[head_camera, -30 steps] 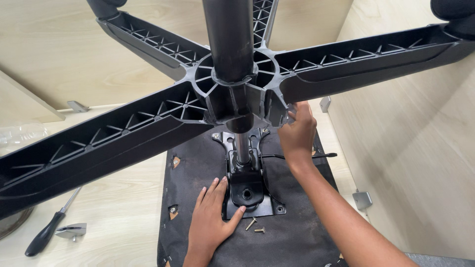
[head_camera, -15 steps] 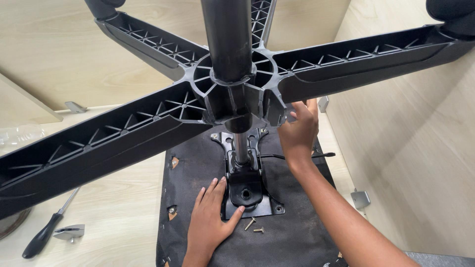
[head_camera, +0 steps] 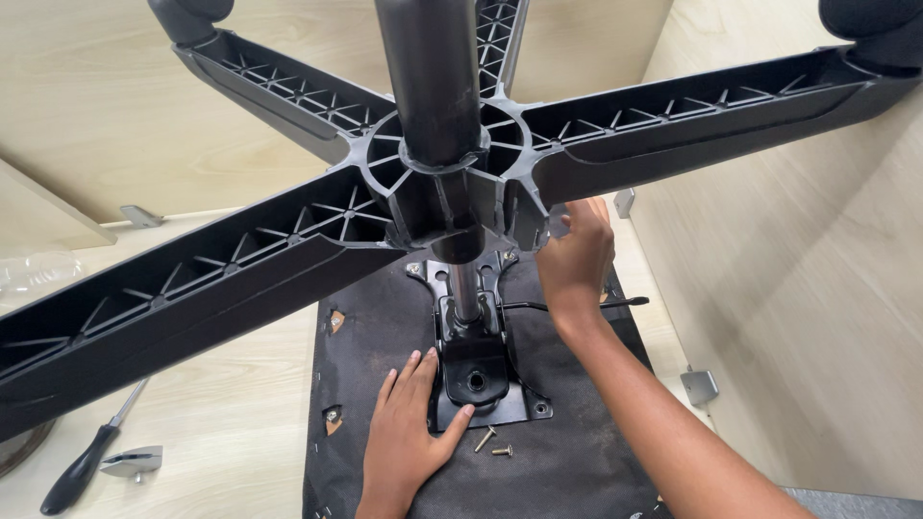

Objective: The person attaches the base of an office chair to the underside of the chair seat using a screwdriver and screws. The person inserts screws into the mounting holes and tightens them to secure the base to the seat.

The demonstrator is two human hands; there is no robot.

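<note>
nothing had shifted much since a second ago: left hand [head_camera: 409,432] stayed flat and open on the black seat underside [head_camera: 567,461], thumb at the metal mounting plate [head_camera: 481,384]; right hand [head_camera: 575,258] stayed curled against the five-armed chair base [head_camera: 288,259] hub, its grip unclear.

Furniture assembly spot: pale wood panels [head_camera: 798,288], metal brackets [head_camera: 700,386], screwdriver [head_camera: 87,461], loose screws [head_camera: 492,442].

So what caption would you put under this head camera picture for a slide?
Left hand flat on an upturned seat underside, right hand at the black star base's hub; two loose screws nearby.
</note>
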